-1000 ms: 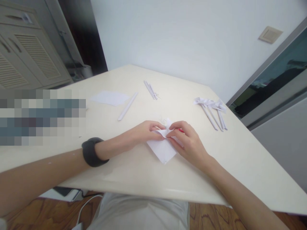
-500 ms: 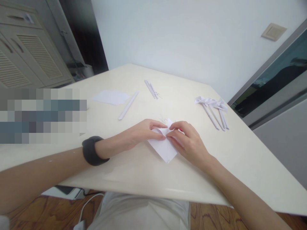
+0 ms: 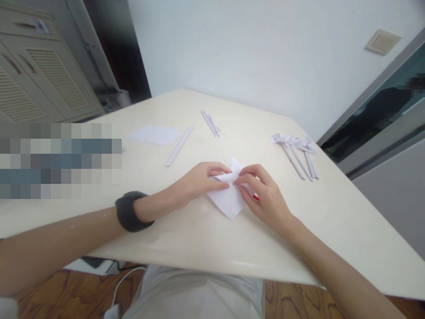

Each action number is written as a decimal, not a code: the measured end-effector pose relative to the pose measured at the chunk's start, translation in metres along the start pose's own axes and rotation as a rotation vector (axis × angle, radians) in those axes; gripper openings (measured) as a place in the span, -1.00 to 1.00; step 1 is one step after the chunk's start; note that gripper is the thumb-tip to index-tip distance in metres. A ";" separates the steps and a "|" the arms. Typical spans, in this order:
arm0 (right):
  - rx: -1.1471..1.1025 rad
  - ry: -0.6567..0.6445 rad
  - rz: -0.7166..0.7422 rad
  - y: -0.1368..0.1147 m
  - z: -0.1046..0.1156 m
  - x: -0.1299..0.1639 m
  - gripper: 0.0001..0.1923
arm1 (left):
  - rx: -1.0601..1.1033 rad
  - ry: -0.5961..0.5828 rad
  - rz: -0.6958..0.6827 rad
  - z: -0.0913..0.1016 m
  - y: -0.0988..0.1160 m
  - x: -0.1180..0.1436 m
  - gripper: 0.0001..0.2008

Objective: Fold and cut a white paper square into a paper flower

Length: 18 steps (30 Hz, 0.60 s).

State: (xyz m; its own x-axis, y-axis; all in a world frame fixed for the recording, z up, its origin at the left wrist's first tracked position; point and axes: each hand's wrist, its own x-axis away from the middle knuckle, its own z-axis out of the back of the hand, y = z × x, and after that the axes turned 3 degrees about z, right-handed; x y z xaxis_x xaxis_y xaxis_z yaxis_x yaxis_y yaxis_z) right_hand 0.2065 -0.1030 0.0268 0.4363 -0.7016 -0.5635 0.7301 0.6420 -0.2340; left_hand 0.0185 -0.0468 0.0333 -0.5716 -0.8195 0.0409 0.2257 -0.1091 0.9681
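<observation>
A white sheet of paper, turned corner-on and partly folded, lies on the table between my hands. My left hand pinches its left side, the thumb on top and the fingers behind a raised flap. At the middle of the sheet, my right hand presses its fingertips together on the folded part. What lies right under those fingertips is hidden. A small red object shows just under the right hand; its kind is too covered to tell.
Behind my hands lie a rolled paper tube, some flat white sheets and several thin paper rolls. Paper pinwheels on sticks rest at the right. The table meets a white wall behind.
The paper has shifted slightly away from me, and its far corner now stands out more between my hands. The left-hand flap lies further over. More of the red object shows.
</observation>
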 end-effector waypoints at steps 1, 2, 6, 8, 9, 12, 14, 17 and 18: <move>-0.023 0.006 -0.028 -0.001 0.000 0.000 -0.84 | -0.017 0.007 -0.009 -0.001 0.001 0.000 -0.70; -0.045 0.011 -0.052 -0.003 0.000 0.000 -0.86 | -0.032 0.010 -0.021 -0.002 0.002 0.001 -0.72; -0.113 0.022 -0.104 -0.006 -0.001 0.000 -0.89 | -0.070 -0.016 -0.065 -0.003 0.003 0.002 -0.80; -0.134 0.037 -0.116 -0.007 -0.002 0.000 -0.90 | -0.079 -0.018 -0.070 -0.004 0.003 0.003 -0.81; -0.142 0.045 -0.125 -0.008 -0.002 0.000 -0.90 | -0.081 -0.016 -0.069 -0.004 0.003 0.003 -0.82; -0.150 0.067 -0.167 -0.008 -0.002 0.000 -0.89 | -0.083 0.000 -0.067 -0.004 0.004 0.003 -0.83; -0.153 0.082 -0.201 -0.008 -0.001 0.000 -0.89 | -0.082 0.011 -0.073 -0.005 0.004 0.003 -0.85; -0.170 0.096 -0.237 -0.007 0.000 0.000 -0.90 | -0.082 0.014 -0.082 -0.006 0.004 0.003 -0.88; -0.179 0.097 -0.244 -0.007 0.000 0.000 -0.91 | -0.084 0.013 -0.083 -0.006 0.004 0.003 -0.88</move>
State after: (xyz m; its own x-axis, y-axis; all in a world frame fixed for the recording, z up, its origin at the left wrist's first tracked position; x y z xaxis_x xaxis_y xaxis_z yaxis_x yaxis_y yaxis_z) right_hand 0.2016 -0.1077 0.0285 0.2010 -0.8147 -0.5440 0.6995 0.5082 -0.5025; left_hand 0.0220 -0.0533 0.0360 -0.5812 -0.8127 -0.0426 0.2438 -0.2238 0.9437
